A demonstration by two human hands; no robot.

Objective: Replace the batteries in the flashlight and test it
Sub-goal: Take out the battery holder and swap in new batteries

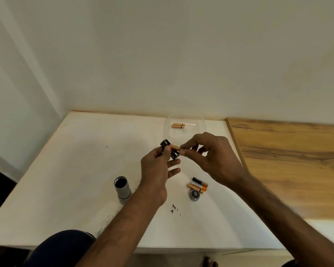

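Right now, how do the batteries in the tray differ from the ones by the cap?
Place: the tray batteries lie in the clear tray at the far side of the table; the loose batteries lie on the bare top beside the cap. Look: the tray batteries are copper nearly all over; the loose batteries show black, pale and orange parts. Both sets lie on their sides, close together.

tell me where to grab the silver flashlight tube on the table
Probably round the mid-barrel of the silver flashlight tube, fingers coming from its left: it stands on end on the table, open mouth up, and a forearm crowds its right.
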